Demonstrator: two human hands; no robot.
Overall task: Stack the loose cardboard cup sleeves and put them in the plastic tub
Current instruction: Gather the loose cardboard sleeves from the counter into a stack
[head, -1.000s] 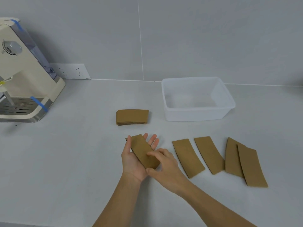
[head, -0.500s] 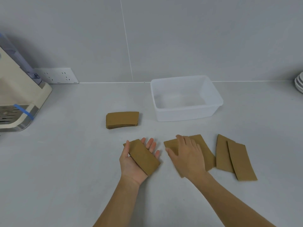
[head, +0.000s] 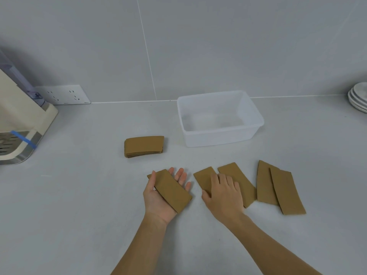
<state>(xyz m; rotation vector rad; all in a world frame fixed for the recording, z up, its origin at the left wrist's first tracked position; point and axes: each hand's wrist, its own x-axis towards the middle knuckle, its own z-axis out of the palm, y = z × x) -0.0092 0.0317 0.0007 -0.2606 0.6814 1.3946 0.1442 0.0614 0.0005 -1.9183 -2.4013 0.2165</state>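
Note:
My left hand (head: 158,203) lies palm up and carries a brown cardboard sleeve (head: 171,190) across the palm, thumb on its left edge. My right hand (head: 223,195) rests palm down on a loose sleeve (head: 204,176) lying on the counter, with its fingers spread. Right beside it lies another sleeve (head: 237,179). Two overlapping sleeves (head: 278,187) lie further right. A neat stack of sleeves (head: 144,146) sits behind my left hand. The clear plastic tub (head: 218,138) stands empty behind the loose sleeves.
A cream coffee machine (head: 17,124) stands at the left edge. A wall socket (head: 63,95) is on the grey tiled wall behind it. Stacked white plates (head: 359,97) sit at the far right edge of the counter.
My right hand left the sleeve in my left palm, moved right and came down on the nearest loose sleeve. The camera view shifted to the right.

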